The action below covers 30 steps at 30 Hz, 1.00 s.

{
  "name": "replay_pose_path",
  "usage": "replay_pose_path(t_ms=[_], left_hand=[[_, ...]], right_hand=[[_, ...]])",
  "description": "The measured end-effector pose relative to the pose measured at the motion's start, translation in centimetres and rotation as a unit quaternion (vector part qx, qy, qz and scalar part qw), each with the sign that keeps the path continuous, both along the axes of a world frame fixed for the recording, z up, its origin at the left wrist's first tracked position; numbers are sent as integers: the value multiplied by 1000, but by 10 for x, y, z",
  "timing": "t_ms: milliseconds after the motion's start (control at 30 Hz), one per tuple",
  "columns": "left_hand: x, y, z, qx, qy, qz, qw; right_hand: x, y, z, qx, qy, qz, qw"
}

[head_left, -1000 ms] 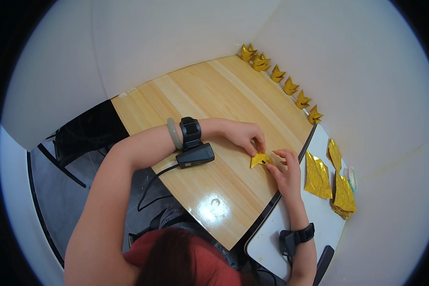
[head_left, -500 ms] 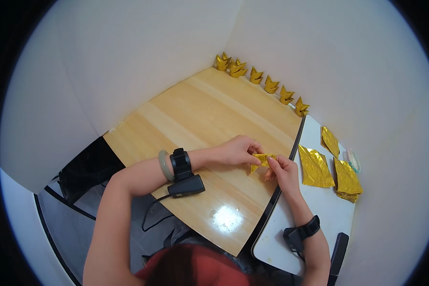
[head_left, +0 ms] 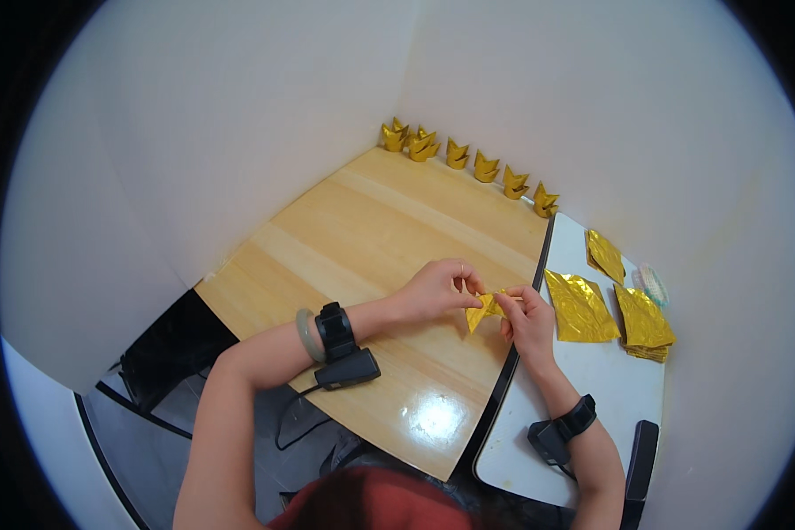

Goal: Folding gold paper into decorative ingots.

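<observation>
A small piece of folded gold foil paper (head_left: 479, 315) is pinched between my two hands, above the right edge of the wooden table. My left hand (head_left: 439, 291) grips its upper left side between thumb and fingers. On its other side, my right hand (head_left: 527, 322) presses the paper between thumb and forefinger. One pointed corner hangs down below the fingers; part of the paper is hidden behind them. Several crown-shaped gold paper pieces (head_left: 486, 168) stand upright in a row along the back right edge of the table.
At right, a white board (head_left: 548, 415) carries a loose gold sheet (head_left: 583, 306), a stack of gold sheets (head_left: 645, 320) and another small gold pile (head_left: 605, 254). A clear-and-white round object (head_left: 653, 284) lies by the wall. White walls (head_left: 265, 106) enclose the wooden table (head_left: 353, 238).
My left fingers have shifted on the paper, and its pointed corner now hangs lower and shows more. The whole view has tilted slightly; the row of crown shapes stays in place.
</observation>
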<state>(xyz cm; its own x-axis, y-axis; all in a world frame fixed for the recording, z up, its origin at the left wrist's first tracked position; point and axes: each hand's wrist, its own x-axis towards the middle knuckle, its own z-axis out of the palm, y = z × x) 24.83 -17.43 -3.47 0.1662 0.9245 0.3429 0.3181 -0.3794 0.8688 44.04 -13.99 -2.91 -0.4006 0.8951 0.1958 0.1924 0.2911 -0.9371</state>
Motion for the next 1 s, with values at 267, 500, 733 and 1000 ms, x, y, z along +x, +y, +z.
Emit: replay_pose_path(t_ms=[267,500,733,1000], left_hand=[[8,-2,2,-68,-54,12,996],[6,7,-8,-174,-182,-57,966],[0,5,-8,-224,-272,-58,934],[9,-2,1,-277,-387,-117,872]], right_hand=[[4,0,-2,119,-45,-12,992],[5,14,-8,-207,186,57,959],[4,9,-7,-351,263,243,865],[13,19,-13,-316,285,251,869]])
